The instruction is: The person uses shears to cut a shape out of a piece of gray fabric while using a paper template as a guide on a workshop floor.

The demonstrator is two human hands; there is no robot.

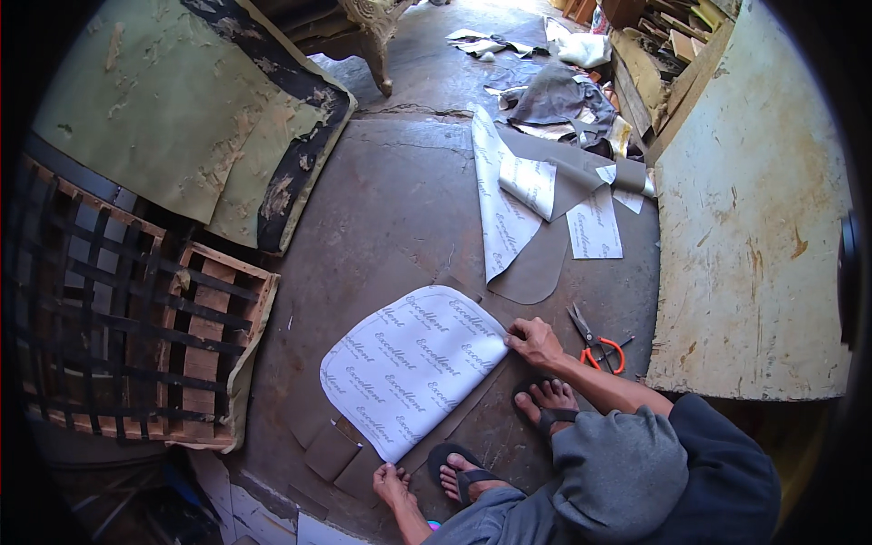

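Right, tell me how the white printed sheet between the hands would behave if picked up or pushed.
The white printed sheet is probably floppy: similar grey-and-white pieces lie folded and curled. Its thin edge suggests it's light for its size. Lying mostly flat, it seems unlikely to roll.

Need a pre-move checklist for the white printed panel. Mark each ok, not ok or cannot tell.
1. Left hand on panel: ok, fingertips at the corner nearest the person.
2. Right hand on panel: ok, fingers at the right-hand corner.
3. Scissors off panel: ok, on the floor by the right forearm.
4. Rounded far edge held: not ok, no hand on it.
5. Panel lined up with brown material beneath: cannot tell, panel hides much of it.
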